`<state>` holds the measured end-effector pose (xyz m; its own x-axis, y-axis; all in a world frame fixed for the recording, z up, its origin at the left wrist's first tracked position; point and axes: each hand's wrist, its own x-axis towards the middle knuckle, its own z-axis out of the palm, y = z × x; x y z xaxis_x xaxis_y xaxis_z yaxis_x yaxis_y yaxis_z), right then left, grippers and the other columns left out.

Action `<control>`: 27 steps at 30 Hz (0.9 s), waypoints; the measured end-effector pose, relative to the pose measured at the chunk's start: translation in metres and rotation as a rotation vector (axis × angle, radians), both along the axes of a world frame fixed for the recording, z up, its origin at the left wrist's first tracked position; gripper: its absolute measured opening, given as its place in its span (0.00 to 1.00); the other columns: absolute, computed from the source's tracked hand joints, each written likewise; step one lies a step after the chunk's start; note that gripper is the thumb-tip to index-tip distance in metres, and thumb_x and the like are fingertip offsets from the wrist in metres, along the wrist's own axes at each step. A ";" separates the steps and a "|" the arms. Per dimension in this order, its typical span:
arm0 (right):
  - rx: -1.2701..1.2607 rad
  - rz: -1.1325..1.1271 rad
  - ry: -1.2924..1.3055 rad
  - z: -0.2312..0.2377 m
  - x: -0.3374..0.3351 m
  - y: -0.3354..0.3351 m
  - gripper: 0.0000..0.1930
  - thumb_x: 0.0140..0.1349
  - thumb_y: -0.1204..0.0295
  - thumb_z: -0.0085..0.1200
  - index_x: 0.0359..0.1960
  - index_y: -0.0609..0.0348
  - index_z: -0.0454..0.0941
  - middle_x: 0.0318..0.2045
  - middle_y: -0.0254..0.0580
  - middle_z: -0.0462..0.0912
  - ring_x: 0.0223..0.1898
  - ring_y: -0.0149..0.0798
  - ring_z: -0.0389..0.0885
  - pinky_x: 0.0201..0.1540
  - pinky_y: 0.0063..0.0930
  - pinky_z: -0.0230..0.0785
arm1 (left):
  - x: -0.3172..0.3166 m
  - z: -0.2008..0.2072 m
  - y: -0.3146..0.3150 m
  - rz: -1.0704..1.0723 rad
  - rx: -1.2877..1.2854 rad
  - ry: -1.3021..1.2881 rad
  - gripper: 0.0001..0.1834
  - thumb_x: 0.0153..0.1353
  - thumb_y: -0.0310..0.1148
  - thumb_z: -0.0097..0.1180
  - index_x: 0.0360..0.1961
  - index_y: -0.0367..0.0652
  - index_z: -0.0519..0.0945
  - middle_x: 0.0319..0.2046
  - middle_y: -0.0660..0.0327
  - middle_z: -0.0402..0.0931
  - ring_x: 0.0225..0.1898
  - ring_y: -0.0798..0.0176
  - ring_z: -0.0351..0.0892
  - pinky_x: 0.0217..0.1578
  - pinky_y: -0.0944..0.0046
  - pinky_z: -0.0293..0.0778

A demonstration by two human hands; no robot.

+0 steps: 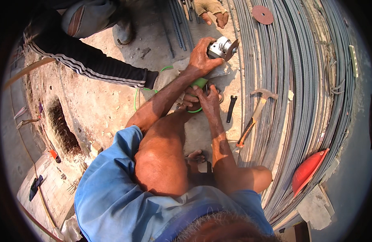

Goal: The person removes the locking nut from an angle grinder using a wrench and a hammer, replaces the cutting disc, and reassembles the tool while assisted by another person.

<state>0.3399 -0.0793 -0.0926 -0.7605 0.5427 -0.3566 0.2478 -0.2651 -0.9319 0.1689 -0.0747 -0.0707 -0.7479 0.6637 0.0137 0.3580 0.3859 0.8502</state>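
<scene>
An angle grinder (221, 47) with a silver head, a brown disc and a green body lies in front of me over the ground. My left hand (203, 60) is wrapped round its head, just behind the disc (233, 51). Closer to me, my right hand (209, 99) has its fingers closed at the rear of the green body (199, 83). Beside it is a co-worker's hand (188, 99), partly hidden, at the end of a black striped sleeve (93, 62). A green cord (136, 99) runs near that sleeve.
Long steel rebars (274, 60) cover the right side. On them lie a hammer (256, 113), a loose cutting disc (262, 15) and a red hard hat (309, 171). A black flat wrench (231, 109) rests by my right hand. Another gloved hand (212, 11) is at the top. A hole (63, 127) opens at left.
</scene>
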 end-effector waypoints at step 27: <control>-0.507 -0.070 -0.011 0.000 -0.013 0.000 0.23 0.60 0.64 0.72 0.51 0.62 0.77 0.37 0.33 0.82 0.28 0.23 0.80 0.24 0.18 0.70 | 0.001 0.001 0.001 0.090 0.007 -0.029 0.39 0.40 0.40 0.79 0.54 0.37 0.78 0.47 0.49 0.81 0.51 0.49 0.82 0.52 0.53 0.76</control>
<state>0.3265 -0.0788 -0.0926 -0.7237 0.3485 -0.5957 0.2222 -0.6996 -0.6792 0.1699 -0.0736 -0.0697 -0.8045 0.5939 -0.0042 0.2976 0.4092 0.8625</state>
